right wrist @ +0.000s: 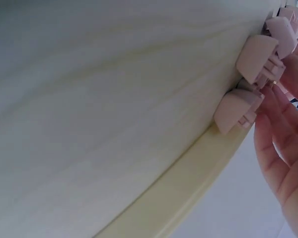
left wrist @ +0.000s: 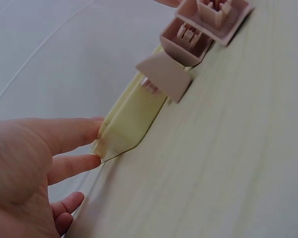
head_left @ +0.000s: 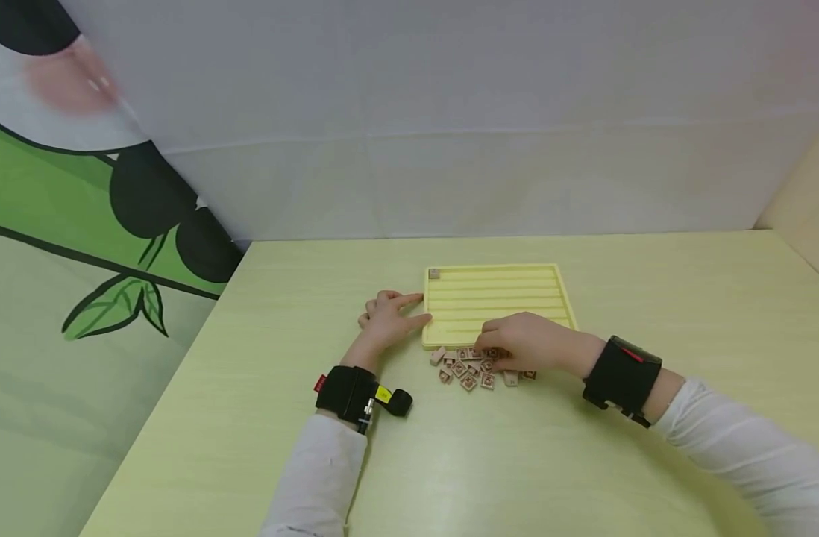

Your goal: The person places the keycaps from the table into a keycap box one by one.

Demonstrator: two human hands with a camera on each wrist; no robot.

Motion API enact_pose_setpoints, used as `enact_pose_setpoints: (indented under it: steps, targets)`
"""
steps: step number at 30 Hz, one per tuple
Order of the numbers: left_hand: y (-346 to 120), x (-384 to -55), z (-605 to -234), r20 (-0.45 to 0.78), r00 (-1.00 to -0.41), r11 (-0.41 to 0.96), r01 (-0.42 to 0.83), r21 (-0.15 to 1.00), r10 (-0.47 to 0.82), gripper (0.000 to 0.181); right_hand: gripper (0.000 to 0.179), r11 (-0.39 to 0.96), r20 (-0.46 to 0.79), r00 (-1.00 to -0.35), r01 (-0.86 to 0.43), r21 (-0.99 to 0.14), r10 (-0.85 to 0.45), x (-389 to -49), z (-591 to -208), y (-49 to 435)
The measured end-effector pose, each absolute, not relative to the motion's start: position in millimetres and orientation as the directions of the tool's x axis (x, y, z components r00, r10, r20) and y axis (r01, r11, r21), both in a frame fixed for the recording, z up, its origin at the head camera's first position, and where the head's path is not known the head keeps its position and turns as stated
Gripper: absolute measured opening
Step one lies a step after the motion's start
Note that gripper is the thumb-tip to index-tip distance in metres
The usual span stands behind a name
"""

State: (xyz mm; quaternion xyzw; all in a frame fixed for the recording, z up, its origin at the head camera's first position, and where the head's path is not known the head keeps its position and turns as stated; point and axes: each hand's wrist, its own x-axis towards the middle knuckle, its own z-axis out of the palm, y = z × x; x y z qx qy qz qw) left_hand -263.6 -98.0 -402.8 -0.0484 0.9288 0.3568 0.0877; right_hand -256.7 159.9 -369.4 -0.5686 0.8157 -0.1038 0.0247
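Note:
A shallow yellow tray (head_left: 503, 291) with raised ridges lies on the table, one keycap (head_left: 434, 274) in its upper left corner. My left hand (head_left: 386, 319) touches the tray's left edge with thumb and a finger extended; the left wrist view shows these fingertips against the tray's end wall (left wrist: 134, 114). Along the tray's near edge lies a loose cluster of pinkish-brown keycaps (head_left: 468, 382), several with their hollow undersides up. My right hand (head_left: 533, 341) is among them, fingers bent down. In the right wrist view its fingers are behind some keycaps (right wrist: 257, 58); whether one is pinched stays hidden.
The pale yellow-green table (head_left: 517, 462) extends around the tray on all sides. Behind it rises a white cloth backdrop (head_left: 450, 179), with a printed cartoon panel (head_left: 60, 201) at the left. A black strap (head_left: 345, 393) with a dangling end circles the left wrist.

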Motion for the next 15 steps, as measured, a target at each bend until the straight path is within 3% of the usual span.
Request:
enact_pose_setpoints:
  steps: [15]
  targets:
    - [-95.5,-269.0,-402.9,-0.204,-0.978,0.734,-0.168,0.658,-0.04,0.059,0.021,0.316,0.115,-0.333,-0.937,-0.148,-0.936,-264.8,-371.4,159.0]
